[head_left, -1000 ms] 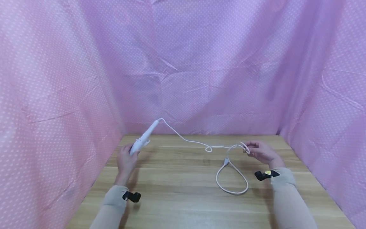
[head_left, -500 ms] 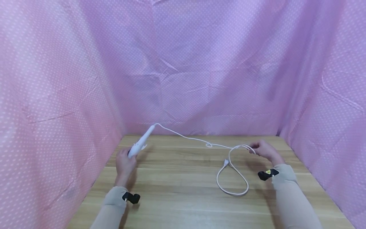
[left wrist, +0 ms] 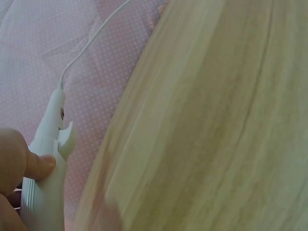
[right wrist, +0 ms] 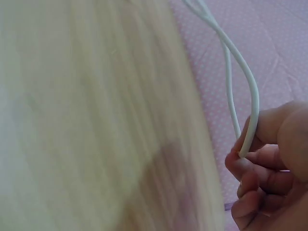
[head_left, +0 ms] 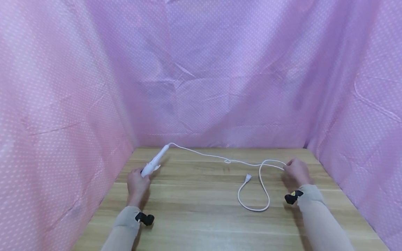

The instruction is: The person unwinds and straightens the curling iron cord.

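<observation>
On the left, my left hand (head_left: 137,185) grips a white curling iron (head_left: 154,164) near its lower end, its cord end tilted up and away. The left wrist view shows a thumb pressed on the handle (left wrist: 48,130) beside a small lever (left wrist: 68,139); the iron's lower end is hidden by the hand. A white power cord (head_left: 201,153) runs right from the iron, with a small twist midway. At the right, my right hand (head_left: 297,172) pinches a bend of this cord (right wrist: 248,79) between thumb and fingers. The cord's plug (head_left: 248,178) lies on the table, nearer the middle.
Beneath both hands is a wood-grain table (head_left: 194,209). Pink dotted cloth (head_left: 220,87) hangs behind it and along both sides. A curved length of cord (head_left: 255,210) rests in front of the plug.
The curling iron has come down and slightly nearer in my left hand. My right hand has moved right with the cord, drawing out its loop; the plug has hardly moved.
</observation>
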A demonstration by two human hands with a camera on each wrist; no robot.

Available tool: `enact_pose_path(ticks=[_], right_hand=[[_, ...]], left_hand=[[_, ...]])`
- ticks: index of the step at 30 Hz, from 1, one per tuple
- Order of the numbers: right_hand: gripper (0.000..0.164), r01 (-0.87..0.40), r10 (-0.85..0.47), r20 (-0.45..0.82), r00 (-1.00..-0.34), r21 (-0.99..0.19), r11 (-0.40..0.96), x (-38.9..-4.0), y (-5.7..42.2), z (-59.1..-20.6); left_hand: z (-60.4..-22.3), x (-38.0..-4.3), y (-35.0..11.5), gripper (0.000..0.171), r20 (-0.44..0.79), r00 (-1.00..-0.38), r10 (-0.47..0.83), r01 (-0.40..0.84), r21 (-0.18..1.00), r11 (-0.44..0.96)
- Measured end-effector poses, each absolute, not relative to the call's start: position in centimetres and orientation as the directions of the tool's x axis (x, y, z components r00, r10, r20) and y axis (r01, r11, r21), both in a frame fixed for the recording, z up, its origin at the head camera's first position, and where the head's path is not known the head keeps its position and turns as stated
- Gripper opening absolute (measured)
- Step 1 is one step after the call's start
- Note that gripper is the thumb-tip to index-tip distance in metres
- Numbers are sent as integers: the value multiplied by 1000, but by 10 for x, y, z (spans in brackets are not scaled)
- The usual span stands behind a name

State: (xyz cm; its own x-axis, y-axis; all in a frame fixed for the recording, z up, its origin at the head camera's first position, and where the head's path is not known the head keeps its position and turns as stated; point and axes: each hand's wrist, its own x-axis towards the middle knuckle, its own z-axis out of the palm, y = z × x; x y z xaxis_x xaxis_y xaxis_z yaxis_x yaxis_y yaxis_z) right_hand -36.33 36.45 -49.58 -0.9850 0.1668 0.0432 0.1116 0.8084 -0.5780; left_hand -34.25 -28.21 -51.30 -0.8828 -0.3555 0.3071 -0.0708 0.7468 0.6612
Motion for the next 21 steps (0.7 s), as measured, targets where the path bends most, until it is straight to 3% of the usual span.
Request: enact_pose_path(ticks=[10, 21], right_hand=[[25, 116, 147, 33, -989, -457, 882, -370, 360, -516], [18, 89, 128, 63, -990, -432, 897, -366, 354, -519]], left_hand=[[-527, -342, -285, 38, 234, -896, -377, -134, 667, 733], [-523, -336, -281, 31, 176, -913, -368, -190, 615, 765]])
